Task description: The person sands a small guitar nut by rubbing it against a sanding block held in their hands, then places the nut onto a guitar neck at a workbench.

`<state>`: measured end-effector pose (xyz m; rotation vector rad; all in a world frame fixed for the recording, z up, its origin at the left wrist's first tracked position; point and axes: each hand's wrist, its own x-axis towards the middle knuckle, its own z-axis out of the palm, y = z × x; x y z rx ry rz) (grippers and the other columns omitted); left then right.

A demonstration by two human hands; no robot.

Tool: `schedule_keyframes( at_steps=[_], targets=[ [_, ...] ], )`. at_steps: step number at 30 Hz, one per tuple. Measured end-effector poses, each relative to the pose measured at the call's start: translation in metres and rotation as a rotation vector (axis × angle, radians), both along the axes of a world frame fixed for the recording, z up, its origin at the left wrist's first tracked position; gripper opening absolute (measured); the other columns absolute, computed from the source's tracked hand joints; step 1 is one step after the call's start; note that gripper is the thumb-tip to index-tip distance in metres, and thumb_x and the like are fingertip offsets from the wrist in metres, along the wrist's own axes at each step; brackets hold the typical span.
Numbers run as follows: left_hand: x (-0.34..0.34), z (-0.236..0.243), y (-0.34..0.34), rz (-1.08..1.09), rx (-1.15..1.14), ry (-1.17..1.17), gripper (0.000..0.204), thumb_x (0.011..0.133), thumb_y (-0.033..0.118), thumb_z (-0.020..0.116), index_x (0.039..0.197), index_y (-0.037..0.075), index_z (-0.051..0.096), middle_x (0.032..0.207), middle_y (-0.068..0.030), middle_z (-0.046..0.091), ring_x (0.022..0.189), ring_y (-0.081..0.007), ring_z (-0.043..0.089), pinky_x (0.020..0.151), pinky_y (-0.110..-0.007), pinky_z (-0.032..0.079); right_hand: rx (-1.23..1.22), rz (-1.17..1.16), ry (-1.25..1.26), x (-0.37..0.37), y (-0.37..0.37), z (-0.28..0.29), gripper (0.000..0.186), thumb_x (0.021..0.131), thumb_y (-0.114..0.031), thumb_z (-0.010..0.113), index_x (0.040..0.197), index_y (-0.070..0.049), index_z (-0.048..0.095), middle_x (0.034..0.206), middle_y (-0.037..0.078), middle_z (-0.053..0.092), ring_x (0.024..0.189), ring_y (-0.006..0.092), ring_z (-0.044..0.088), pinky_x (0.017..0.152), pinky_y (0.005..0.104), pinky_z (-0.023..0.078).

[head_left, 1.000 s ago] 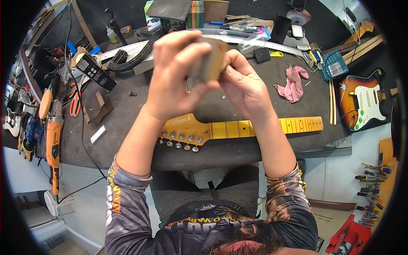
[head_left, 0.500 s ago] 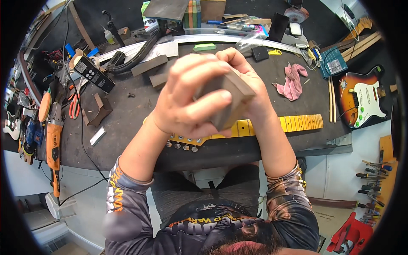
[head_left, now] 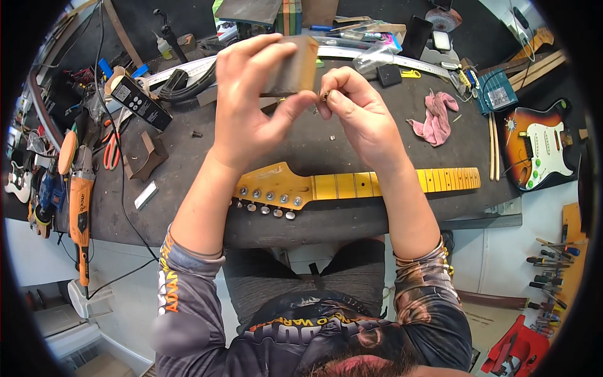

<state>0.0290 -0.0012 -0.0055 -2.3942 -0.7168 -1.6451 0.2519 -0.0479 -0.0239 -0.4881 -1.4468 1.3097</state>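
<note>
My left hand (head_left: 246, 103) is raised above the dark bench, closed round a brown-grey rectangular block (head_left: 294, 69). To its right, my right hand (head_left: 363, 113) pinches a tiny brownish, metallic-looking piece (head_left: 325, 96) between thumb and forefinger; its kind is too small to make out. The hands are close together but apart. Below them a yellow guitar neck (head_left: 345, 186) lies across the bench with its headstock to the left, the tuner pegs toward me. A tiny bright bit (head_left: 332, 137) rests on the bench between my forearms.
An orange power tool (head_left: 80, 201) and red-handled scissors (head_left: 111, 152) lie at the left. A pink cloth (head_left: 434, 119) is right of my hands, a sunburst guitar body (head_left: 537, 147) farther right. A long ruler (head_left: 352, 53) crosses the back. A black cable (head_left: 122, 201) hangs over the front edge.
My hands have drawn apart. The left has moved up and left with the block, and the right now shows its pinched piece. More of the headstock is visible.
</note>
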Motion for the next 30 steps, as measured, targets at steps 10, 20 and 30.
schedule_keyframes(
  at_steps=[10, 20, 30],
  targets=[
    [0.008, -0.007, -0.001, -0.142, 0.046, -0.072, 0.069, 0.085, 0.051, 0.086, 0.136, 0.01, 0.064, 0.138, -0.0184, 0.062, 0.121, -0.0373, 0.059, 0.105, -0.048, 0.046, -0.052, 0.024, 0.153, -0.008, -0.006, 0.006, 0.016, 0.111, -0.019, 0.062, 0.122, -0.008, 0.063, 0.111, -0.002, 0.062, 0.096, 0.0108, 0.056, 0.091, 0.0277, 0.047],
    [0.01, -0.009, -0.003, -0.187, 0.123, -0.093, 0.071, 0.083, 0.048, 0.09, 0.136, 0.013, 0.059, 0.138, -0.0199, 0.06, 0.119, -0.0406, 0.059, 0.104, -0.05, 0.047, -0.14, 0.035, 0.251, -0.008, -0.006, 0.002, 0.016, 0.112, -0.019, 0.06, 0.125, -0.01, 0.061, 0.119, -0.003, 0.062, 0.108, 0.0074, 0.059, 0.096, 0.0266, 0.049],
    [0.008, -0.007, -0.01, -0.222, 0.143, -0.026, 0.079, 0.085, 0.049, 0.09, 0.141, 0.012, 0.047, 0.144, -0.0237, 0.054, 0.128, -0.0406, 0.057, 0.102, -0.051, 0.052, -0.169, 0.063, 0.277, -0.012, -0.009, 0.005, 0.014, 0.113, -0.017, 0.059, 0.123, -0.008, 0.061, 0.118, -0.001, 0.063, 0.111, 0.0067, 0.06, 0.099, 0.0255, 0.05]
  ],
)
